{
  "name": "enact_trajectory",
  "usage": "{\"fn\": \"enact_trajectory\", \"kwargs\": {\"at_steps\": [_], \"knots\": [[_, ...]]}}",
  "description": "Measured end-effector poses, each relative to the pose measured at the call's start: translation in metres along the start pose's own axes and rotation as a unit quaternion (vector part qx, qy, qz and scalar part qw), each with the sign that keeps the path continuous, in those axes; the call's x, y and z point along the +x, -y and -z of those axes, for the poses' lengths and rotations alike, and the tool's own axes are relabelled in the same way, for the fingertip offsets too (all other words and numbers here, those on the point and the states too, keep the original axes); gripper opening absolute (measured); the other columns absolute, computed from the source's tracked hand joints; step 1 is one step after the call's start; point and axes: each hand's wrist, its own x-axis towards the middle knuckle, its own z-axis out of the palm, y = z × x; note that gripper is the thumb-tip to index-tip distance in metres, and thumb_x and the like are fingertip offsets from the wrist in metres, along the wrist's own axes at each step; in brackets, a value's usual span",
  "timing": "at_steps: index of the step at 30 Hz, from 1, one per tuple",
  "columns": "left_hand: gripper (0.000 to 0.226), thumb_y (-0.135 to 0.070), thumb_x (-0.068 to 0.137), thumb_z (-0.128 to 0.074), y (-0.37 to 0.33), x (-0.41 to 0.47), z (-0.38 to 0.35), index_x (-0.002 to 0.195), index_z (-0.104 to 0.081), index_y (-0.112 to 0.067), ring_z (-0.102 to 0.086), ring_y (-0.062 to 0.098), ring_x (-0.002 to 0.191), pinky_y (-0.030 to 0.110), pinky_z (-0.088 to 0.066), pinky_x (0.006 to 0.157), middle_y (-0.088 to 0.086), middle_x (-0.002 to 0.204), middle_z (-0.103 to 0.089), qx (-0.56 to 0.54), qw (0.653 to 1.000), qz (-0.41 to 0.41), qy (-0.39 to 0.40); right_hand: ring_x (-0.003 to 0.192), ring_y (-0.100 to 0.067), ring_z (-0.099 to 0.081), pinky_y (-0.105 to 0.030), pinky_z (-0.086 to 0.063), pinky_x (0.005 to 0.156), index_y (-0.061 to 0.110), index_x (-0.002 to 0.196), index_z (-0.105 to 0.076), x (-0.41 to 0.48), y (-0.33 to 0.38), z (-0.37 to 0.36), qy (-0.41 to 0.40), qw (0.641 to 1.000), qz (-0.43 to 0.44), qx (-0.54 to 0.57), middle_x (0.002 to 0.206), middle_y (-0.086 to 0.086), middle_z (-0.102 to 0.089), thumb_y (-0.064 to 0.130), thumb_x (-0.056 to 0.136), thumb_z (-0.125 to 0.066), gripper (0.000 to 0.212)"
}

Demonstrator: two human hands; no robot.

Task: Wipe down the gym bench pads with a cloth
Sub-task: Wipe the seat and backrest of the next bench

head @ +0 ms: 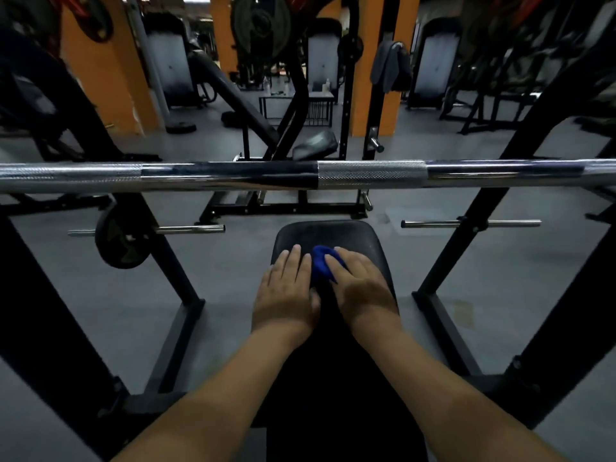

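Grips apart: left hand [286, 290] is bracing flat, right hand [361, 285] is pressing bunched cloth [320, 261] at 12 o'clock on pad [326, 234]; unpinched, it is likely risking slipping free.

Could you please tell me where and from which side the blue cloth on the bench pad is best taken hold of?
Probably from above: pinch the raised, bunched hump of the blue cloth showing between the left hand and the right hand. It lies on the flat bench pad, so its edges offer little; the right hand's fingers rest across it.

Gym: barbell [300, 176], weight plates [121, 240], benches.
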Motion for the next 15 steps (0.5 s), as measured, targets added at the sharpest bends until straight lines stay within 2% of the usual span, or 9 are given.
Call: {"fn": "enact_trajectory", "kwargs": {"at_steps": [2,3,5,7,8,11,13,15], "knots": [[0.061,-0.033,0.084,-0.039,0.01,0.013,-0.013,0.133,-0.061,-0.004,-0.056,0.034,0.129,0.048,-0.048,0.101,0.018,0.143,-0.055,-0.005,1.0,-0.01,-0.023,0.119,-0.036,-0.061,-0.048,-0.046,0.104,0.006,0.124,-0.067,0.013,-0.005,-0.01,-0.013,1.0,0.026,-0.007,0.131,-0.018,-0.063,0.007,0.077,-0.081,0.049],[0.062,-0.034,0.087,-0.037,0.014,0.019,-0.017,0.139,-0.056,-0.005,-0.05,0.033,0.136,0.046,-0.044,0.106,0.017,0.149,-0.049,-0.008,0.999,-0.015,-0.028,0.127,-0.035,-0.055,-0.047,-0.039,0.11,0.008,0.131,-0.063,0.018,-0.008,-0.015,0.007,1.0,0.022,-0.017,0.139,-0.016,-0.057,0.013,0.085,-0.075,0.048],[0.064,-0.038,0.096,-0.03,0.019,0.032,-0.027,0.155,-0.033,-0.012,-0.022,0.024,0.152,0.04,-0.022,0.121,0.009,0.164,-0.024,0.0,1.0,-0.011,-0.009,0.147,-0.029,-0.03,-0.042,-0.018,0.12,0.019,0.149,-0.042,0.022,-0.013,-0.027,0.081,0.996,-0.004,-0.04,0.158,-0.008,-0.034,0.032,0.1,-0.054,0.052],[0.067,-0.042,0.098,-0.02,0.025,0.039,-0.044,0.159,-0.016,-0.016,-0.001,0.018,0.154,0.033,-0.002,0.123,0.003,0.168,-0.006,-0.001,1.0,-0.008,-0.029,0.153,-0.023,-0.011,-0.038,-0.002,0.121,0.026,0.156,-0.027,0.02,-0.019,-0.038,0.129,0.99,-0.001,-0.053,0.165,-0.002,-0.018,0.048,0.102,-0.032,0.058],[0.07,-0.044,0.095,-0.015,0.027,0.041,-0.05,0.159,-0.016,-0.016,0.0,0.017,0.154,0.032,0.002,0.122,0.002,0.168,-0.006,0.001,0.999,-0.008,-0.039,0.153,-0.023,-0.011,-0.038,-0.001,0.121,0.026,0.155,-0.028,0.022,-0.024,-0.042,0.126,0.99,0.014,-0.055,0.165,-0.001,-0.02,0.051,0.1,-0.027,0.061],[0.074,-0.044,0.091,-0.016,0.032,0.042,-0.064,0.157,-0.026,-0.013,-0.01,0.019,0.154,0.032,0.001,0.119,0.004,0.166,-0.015,-0.012,0.998,-0.011,-0.067,0.15,-0.025,-0.02,-0.042,-0.012,0.122,0.024,0.152,-0.036,0.057,-0.042,-0.05,0.107,0.991,0.01,-0.081,0.162,-0.003,-0.028,0.048,0.1,-0.033,0.057],[0.074,-0.042,0.09,-0.019,0.034,0.042,-0.066,0.156,-0.027,-0.011,-0.013,0.02,0.153,0.031,-0.001,0.119,0.006,0.165,-0.019,-0.023,0.996,-0.012,-0.085,0.146,-0.029,-0.028,-0.046,-0.018,0.12,0.021,0.147,-0.043,0.09,-0.029,-0.058,0.071,0.994,-0.035,-0.072,0.156,-0.006,-0.038,0.046,0.1,-0.03,0.055],[0.079,-0.042,0.086,-0.016,0.034,0.041,-0.065,0.157,-0.022,-0.009,-0.011,0.02,0.154,0.026,0.003,0.119,0.009,0.166,-0.016,-0.058,0.994,0.002,-0.098,0.145,-0.028,-0.029,-0.046,-0.017,0.12,0.02,0.145,-0.047,0.101,-0.002,-0.068,0.073,0.997,-0.006,-0.033,0.155,-0.005,-0.041,0.044,0.101,-0.027,0.054]]}}
